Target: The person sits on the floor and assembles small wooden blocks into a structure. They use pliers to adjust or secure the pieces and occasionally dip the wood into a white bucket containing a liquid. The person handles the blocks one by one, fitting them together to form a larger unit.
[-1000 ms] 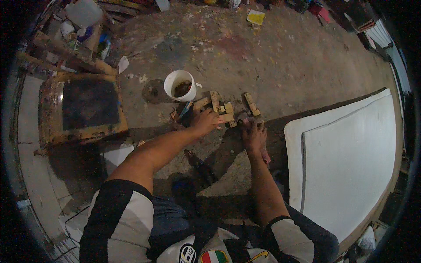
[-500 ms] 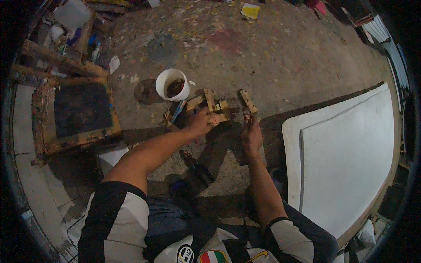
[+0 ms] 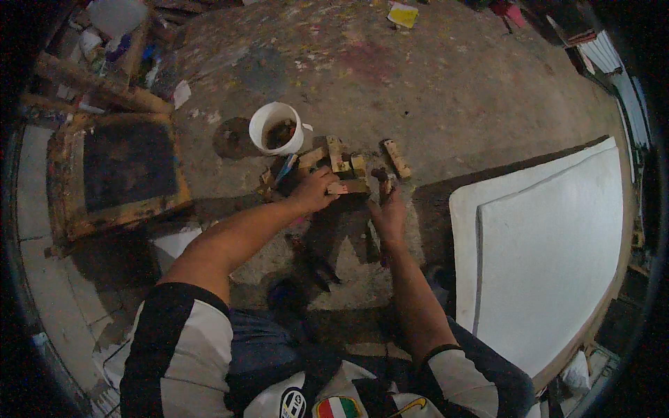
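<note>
My left hand (image 3: 313, 190) is closed on a short wooden block (image 3: 354, 187), low over a small pile of wood offcuts (image 3: 336, 153) on the floor. My right hand (image 3: 387, 216) grips a hammer (image 3: 380, 173), its dark head just right of that block and its handle running down through my fist. Beyond this hand lies a loose wooden strip (image 3: 396, 159) with dark spots on it. A thin blue-and-white object (image 3: 286, 167) leans among the offcuts left of the pile. Nearer my feet, a dark pincer-like tool (image 3: 317, 265) rests on the floor in shadow.
A white bucket (image 3: 255, 129) with murky contents stands behind the pile. At left is a wood-framed dark screen (image 3: 182, 177). Large white boards (image 3: 550, 258) lie at right. A yellow-and-white piece (image 3: 403, 15) sits far off on the paint-stained floor (image 3: 446, 90).
My right hand has shifted slightly left and nearer me, off the loose wooden strip. The hammer's head now shows above it. My left hand stays by the block.
</note>
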`<action>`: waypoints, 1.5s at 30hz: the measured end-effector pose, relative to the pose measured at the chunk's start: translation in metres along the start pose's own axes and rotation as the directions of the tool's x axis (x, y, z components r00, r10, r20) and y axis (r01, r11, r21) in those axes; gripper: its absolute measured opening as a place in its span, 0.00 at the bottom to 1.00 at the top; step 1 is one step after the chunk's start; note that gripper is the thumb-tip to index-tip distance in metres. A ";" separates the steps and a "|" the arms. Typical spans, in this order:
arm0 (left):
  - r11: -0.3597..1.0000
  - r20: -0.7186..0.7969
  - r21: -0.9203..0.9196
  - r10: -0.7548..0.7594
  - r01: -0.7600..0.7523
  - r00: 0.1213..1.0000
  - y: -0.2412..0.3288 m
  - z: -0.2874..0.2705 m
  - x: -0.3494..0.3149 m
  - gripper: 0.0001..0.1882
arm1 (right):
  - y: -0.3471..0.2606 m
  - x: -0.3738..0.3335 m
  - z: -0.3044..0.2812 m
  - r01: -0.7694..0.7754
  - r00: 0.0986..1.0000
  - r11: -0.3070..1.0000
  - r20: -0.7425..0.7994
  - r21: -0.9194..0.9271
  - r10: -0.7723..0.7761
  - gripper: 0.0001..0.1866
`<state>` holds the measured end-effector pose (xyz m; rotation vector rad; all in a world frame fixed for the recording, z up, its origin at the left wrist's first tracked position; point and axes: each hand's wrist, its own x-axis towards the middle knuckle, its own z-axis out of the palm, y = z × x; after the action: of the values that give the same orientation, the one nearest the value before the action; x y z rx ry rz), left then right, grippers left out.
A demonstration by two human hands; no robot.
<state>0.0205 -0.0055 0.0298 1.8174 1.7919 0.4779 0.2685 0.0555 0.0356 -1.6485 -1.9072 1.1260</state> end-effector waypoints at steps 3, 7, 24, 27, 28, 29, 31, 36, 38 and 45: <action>1.000 -0.043 -0.008 0.026 -0.026 0.999 -0.004 0.002 -0.002 0.26 | -0.015 0.007 0.012 -0.169 0.985 0.953 0.077 0.250 0.154 0.34; 1.000 -0.074 -0.007 0.014 -0.015 0.997 0.018 -0.006 0.004 0.24 | -0.035 0.010 0.006 -0.034 0.998 0.993 0.055 -0.113 0.041 0.33; 0.999 -0.038 0.000 -0.047 0.047 0.998 0.010 0.016 0.024 0.26 | 0.003 0.022 -0.012 -0.013 0.994 1.000 -0.109 -0.027 0.010 0.24; 0.997 -0.065 0.076 -0.020 0.025 0.998 0.002 0.020 0.023 0.22 | -0.004 0.001 -0.012 -0.052 0.998 0.981 0.020 -0.186 0.056 0.24; 0.994 -0.088 0.106 -0.007 0.017 0.996 -0.005 0.024 0.022 0.20 | -0.007 -0.007 -0.011 -0.022 0.998 0.978 0.054 -0.206 0.034 0.24; 0.996 -0.090 0.089 0.006 0.002 0.996 -0.008 0.028 0.022 0.19 | -0.010 -0.012 -0.010 0.055 0.997 0.983 0.066 -0.174 -0.044 0.25; 0.998 -0.098 0.058 0.027 -0.022 0.995 -0.015 0.034 0.020 0.17 | -0.017 -0.017 -0.005 0.128 0.989 0.982 0.093 -0.141 -0.116 0.26; 0.996 -0.028 -0.079 -0.030 0.028 0.999 0.011 0.007 0.021 0.18 | -0.012 -0.016 -0.001 0.212 0.977 0.946 0.080 -0.246 -0.199 0.30; 0.999 0.002 -0.028 -0.020 0.020 1.000 0.010 0.009 0.022 0.19 | 0.000 -0.011 0.003 0.332 0.943 0.885 0.148 -0.326 -0.299 0.32; 0.959 -0.081 -0.274 -0.097 0.072 0.992 -0.048 0.068 0.031 0.16 | -0.012 -0.012 0.013 0.268 0.964 0.925 0.069 -0.270 -0.259 0.34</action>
<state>0.0244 0.0150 -0.0570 1.5475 1.7599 0.7459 0.2546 0.0398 0.0394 -1.4515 -2.3119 0.8117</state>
